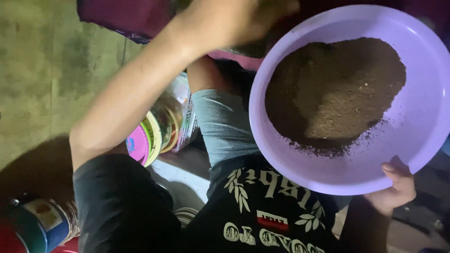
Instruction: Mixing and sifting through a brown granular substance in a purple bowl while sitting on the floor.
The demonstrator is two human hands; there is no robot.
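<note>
A lilac bowl (424, 61) of dark brown powder (335, 93) is held tilted at frame right. The right hand (396, 187) is nearer, its fingers clamped on the lower rim w/ thumb over the edge. The left hand (243, 18) sits at the upper-left rim; its finger state can't be told. The bowl is round, no long axis; the powder is heaped toward the upper side.

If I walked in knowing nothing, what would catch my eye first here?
The big lilac bowl at the right, tilted toward the camera with a heap of dark brown powder inside. One hand grips its lower rim with the thumb over the edge, while the other hand reaches to its top edge, fingers hidden in shadow. At the left, below the forearm, lies a clear plastic jar with a pink lid.
</note>
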